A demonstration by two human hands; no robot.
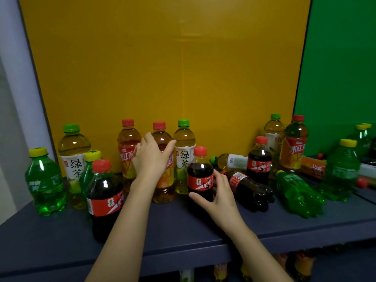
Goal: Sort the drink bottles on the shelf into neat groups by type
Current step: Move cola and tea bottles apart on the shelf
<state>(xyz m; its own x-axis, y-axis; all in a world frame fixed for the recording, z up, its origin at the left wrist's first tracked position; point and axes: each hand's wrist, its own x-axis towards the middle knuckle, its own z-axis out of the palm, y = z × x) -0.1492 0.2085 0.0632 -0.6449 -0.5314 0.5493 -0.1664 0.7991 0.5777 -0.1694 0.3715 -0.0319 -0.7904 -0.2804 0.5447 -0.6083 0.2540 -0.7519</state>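
My left hand (151, 157) wraps around the middle of an upright red-capped iced tea bottle (162, 186) at the shelf's centre. A second iced tea bottle (127, 145) stands just left of it and a green tea bottle (184, 151) just right. My right hand (216, 192) grips the lower part of an upright cola bottle (200, 176) in front of the green tea. Another cola bottle (103, 198) stands near the front left. Two green soda bottles (45, 184) and a green tea bottle (74, 157) stand at the left.
To the right, a cola bottle (249, 190), a green soda bottle (299, 192) and a green tea bottle (230, 160) lie on their sides. Upright cola (259, 161), iced tea (294, 145) and green soda (341, 169) stand behind. The dark shelf (179, 231) has a yellow back panel (162, 68).
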